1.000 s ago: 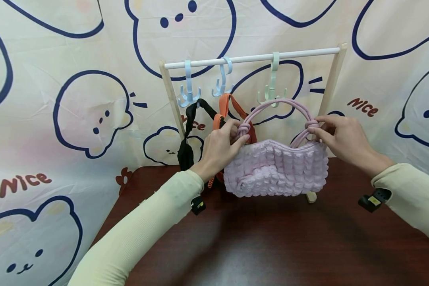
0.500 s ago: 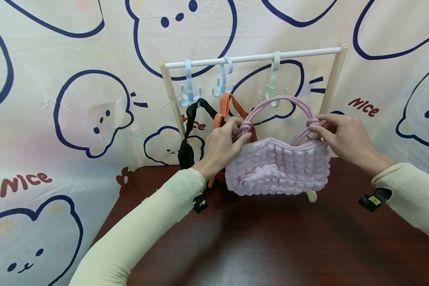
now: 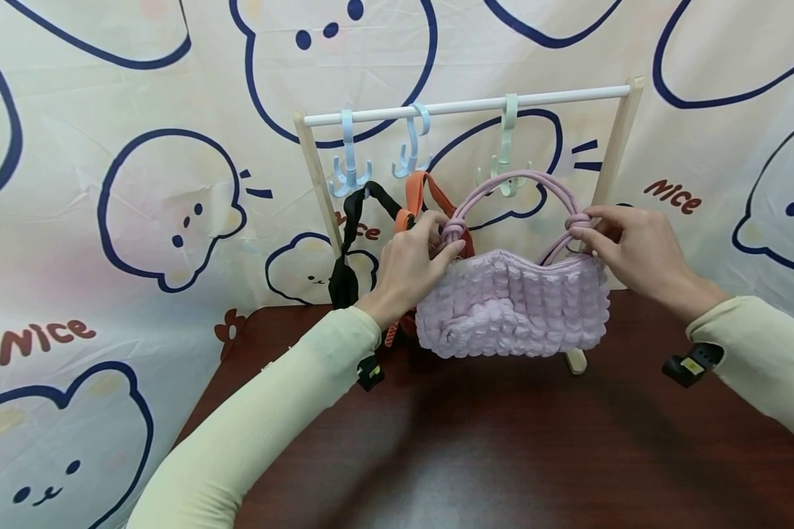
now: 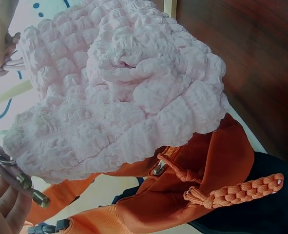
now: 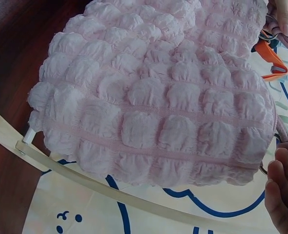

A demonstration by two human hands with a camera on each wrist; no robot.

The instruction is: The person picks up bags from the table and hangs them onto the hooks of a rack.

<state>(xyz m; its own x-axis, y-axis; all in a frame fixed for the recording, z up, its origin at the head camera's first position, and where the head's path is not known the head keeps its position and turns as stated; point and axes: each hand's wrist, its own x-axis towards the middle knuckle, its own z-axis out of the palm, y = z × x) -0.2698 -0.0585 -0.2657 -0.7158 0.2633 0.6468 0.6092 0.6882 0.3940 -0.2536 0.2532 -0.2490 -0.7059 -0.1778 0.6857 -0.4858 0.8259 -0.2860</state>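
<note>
A pale pink puffy handbag (image 3: 516,308) hangs in the air between both hands, in front of a small rack. My left hand (image 3: 406,264) pinches the knotted base of its handle on the left. On the other side my right hand (image 3: 642,250) pinches the handle's right knot. The handle's arch (image 3: 529,176) overlaps the lower part of a pale green hook (image 3: 505,147) on the rack's bar; whether they touch I cannot tell. In the left wrist view, metal-tipped cord ends (image 4: 24,181) show beside the left fingers.
Two blue hooks (image 3: 349,158) hang farther left on the white bar (image 3: 463,109). Behind the left hand are an orange bag (image 4: 182,180) with a braided charm (image 4: 246,191) and a black strap (image 3: 352,220). A patterned cloth stands behind the dark wooden table (image 3: 503,448).
Both hands have raised the pink handbag slightly, and its handle arch now sits higher across the green hook. The grips look the same.
</note>
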